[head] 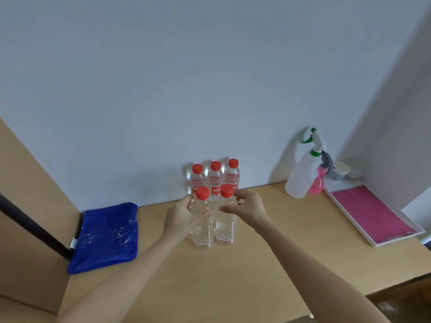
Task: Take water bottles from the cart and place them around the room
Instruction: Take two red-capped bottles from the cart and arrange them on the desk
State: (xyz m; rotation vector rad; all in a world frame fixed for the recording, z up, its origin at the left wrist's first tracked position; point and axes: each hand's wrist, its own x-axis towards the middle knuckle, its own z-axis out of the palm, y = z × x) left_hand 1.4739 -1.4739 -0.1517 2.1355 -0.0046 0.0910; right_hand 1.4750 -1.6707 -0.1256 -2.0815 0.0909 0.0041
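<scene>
Several clear water bottles with red caps stand on a tan wooden surface (233, 276) against the white wall. Three stand in the back row (215, 177). Two stand in front: the front left bottle (203, 231) and the front right bottle (225, 229). My left hand (180, 217) grips the front left bottle just below its cap. My right hand (248, 207) curls around the shoulder of the front right bottle. Both front bottles stand upright on the surface.
A blue cloth pad (106, 236) on a dark pole (32, 227) lies at the left. At the right stand a white spray bottle (300, 176), a pink spray bottle (318, 180) and a white tray (373, 243) lined with pink cloth.
</scene>
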